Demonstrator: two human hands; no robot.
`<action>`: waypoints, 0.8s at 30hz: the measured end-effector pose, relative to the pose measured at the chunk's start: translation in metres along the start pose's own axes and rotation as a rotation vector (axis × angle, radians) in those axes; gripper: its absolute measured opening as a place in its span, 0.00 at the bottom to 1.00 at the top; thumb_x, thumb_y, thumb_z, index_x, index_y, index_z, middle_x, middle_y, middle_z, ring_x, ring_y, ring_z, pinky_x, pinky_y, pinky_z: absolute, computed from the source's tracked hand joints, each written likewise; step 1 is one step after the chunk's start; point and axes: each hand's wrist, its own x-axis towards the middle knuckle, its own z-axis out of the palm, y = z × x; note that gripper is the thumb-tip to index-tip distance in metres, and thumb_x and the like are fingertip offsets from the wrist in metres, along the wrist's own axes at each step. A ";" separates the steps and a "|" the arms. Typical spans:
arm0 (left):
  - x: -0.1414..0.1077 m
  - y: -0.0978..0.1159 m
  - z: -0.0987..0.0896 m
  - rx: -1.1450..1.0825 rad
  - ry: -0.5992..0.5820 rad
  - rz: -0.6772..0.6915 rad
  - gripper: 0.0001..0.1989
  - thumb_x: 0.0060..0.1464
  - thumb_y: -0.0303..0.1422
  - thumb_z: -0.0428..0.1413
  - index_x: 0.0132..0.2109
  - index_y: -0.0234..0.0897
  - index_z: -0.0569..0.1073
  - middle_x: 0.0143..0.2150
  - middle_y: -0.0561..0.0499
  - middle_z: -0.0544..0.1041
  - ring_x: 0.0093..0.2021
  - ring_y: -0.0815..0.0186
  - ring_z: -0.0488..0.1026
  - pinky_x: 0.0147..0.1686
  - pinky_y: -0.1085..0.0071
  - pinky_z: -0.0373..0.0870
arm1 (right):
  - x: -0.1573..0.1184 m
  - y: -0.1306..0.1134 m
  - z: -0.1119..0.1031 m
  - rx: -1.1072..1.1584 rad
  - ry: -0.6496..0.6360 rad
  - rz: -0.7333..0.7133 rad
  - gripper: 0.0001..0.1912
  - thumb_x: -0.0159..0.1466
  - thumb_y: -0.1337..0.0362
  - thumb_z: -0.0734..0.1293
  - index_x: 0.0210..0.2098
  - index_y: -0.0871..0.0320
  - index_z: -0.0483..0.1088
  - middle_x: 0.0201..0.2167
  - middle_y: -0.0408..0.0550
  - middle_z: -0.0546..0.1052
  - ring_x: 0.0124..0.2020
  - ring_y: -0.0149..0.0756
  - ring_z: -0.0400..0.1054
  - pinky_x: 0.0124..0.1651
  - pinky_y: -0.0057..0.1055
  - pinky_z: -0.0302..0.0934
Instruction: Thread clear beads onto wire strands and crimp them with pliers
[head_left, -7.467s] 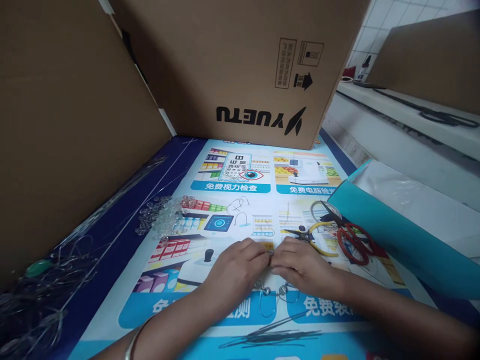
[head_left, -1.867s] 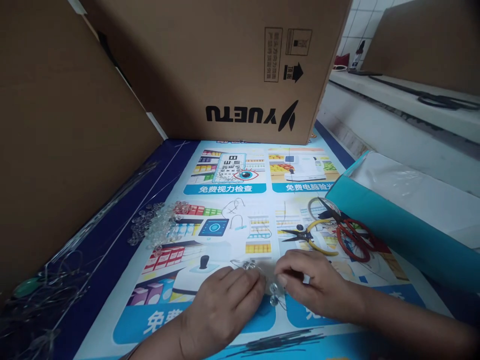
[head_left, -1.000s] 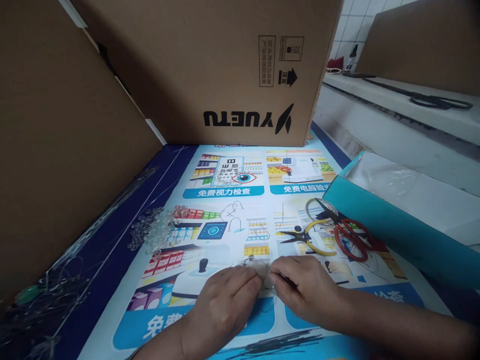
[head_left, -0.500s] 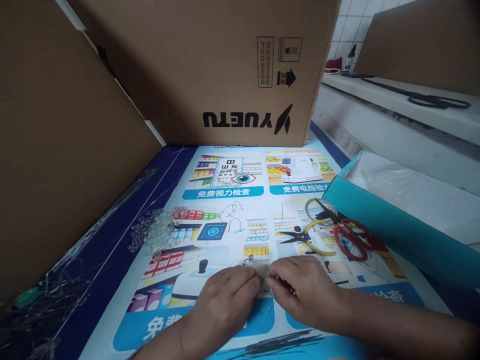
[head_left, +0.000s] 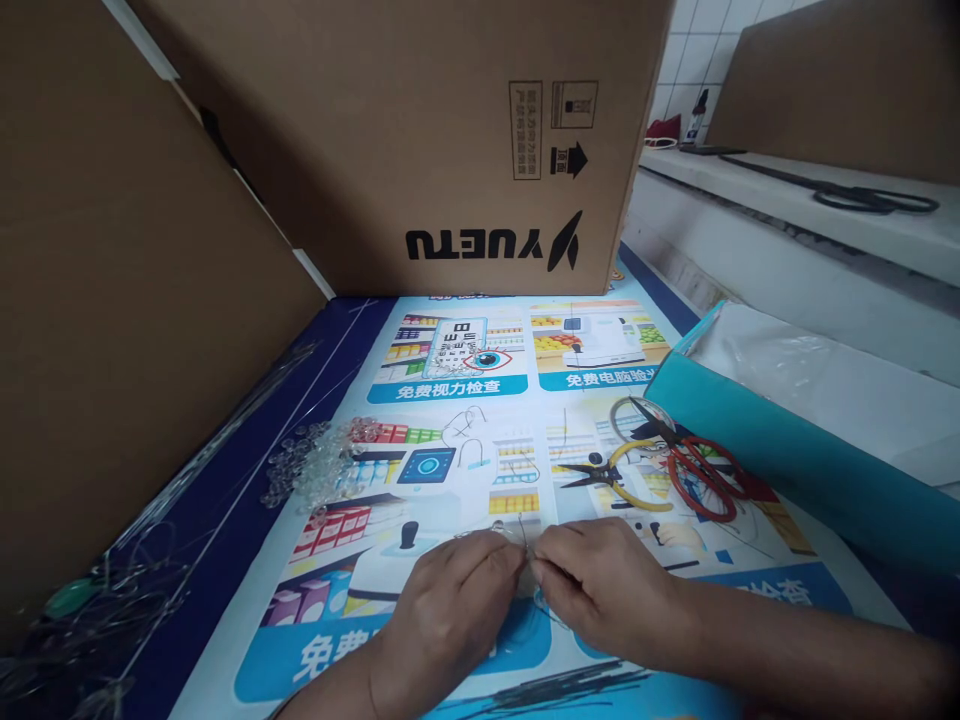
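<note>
My left hand [head_left: 454,600] is closed, its thumb and index finger pinching a thin wire piece [head_left: 521,528] that carries a small clear bead [head_left: 498,525]. Fingertip to fingertip with it, my right hand [head_left: 604,575] is also closed on the wire piece. Most of the piece is hidden by the fingers. Ahead of my right hand lie yellow-handled pliers [head_left: 637,480] and red-handled scissors [head_left: 701,465]. A pile of clear beads [head_left: 315,465] rests at the left. Bent wire bits [head_left: 469,428] lie on the printed sheet [head_left: 472,505].
A cardboard box [head_left: 450,130] stands at the back and left. At the right is an open teal box [head_left: 795,450] with clear plastic inside. Dark wires [head_left: 555,688] lie near the front edge. Clear strands and a green piece [head_left: 71,598] are at the lower left.
My right hand has shifted slightly left, its fingers now closer to my left hand. A wire end now stands up between the fingertips. The view has shifted slightly.
</note>
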 end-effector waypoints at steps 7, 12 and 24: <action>-0.001 -0.002 0.001 -0.033 -0.018 -0.003 0.08 0.55 0.23 0.48 0.40 0.33 0.70 0.34 0.46 0.74 0.33 0.66 0.72 0.33 0.69 0.72 | 0.002 0.000 -0.003 0.141 0.004 0.091 0.10 0.61 0.64 0.57 0.24 0.58 0.61 0.19 0.39 0.66 0.20 0.25 0.55 0.24 0.24 0.44; -0.002 -0.004 0.000 -0.017 -0.023 0.029 0.08 0.55 0.23 0.49 0.41 0.33 0.70 0.35 0.46 0.75 0.35 0.66 0.72 0.35 0.68 0.72 | 0.003 0.002 -0.002 0.227 -0.022 0.168 0.10 0.60 0.63 0.58 0.23 0.58 0.60 0.18 0.38 0.64 0.20 0.24 0.54 0.23 0.22 0.43; 0.001 -0.006 -0.001 -0.019 -0.063 0.049 0.08 0.54 0.22 0.49 0.40 0.34 0.70 0.37 0.46 0.75 0.33 0.65 0.71 0.31 0.67 0.72 | 0.004 0.011 0.003 0.366 -0.006 0.217 0.09 0.61 0.63 0.58 0.25 0.58 0.63 0.19 0.38 0.65 0.21 0.24 0.56 0.23 0.21 0.46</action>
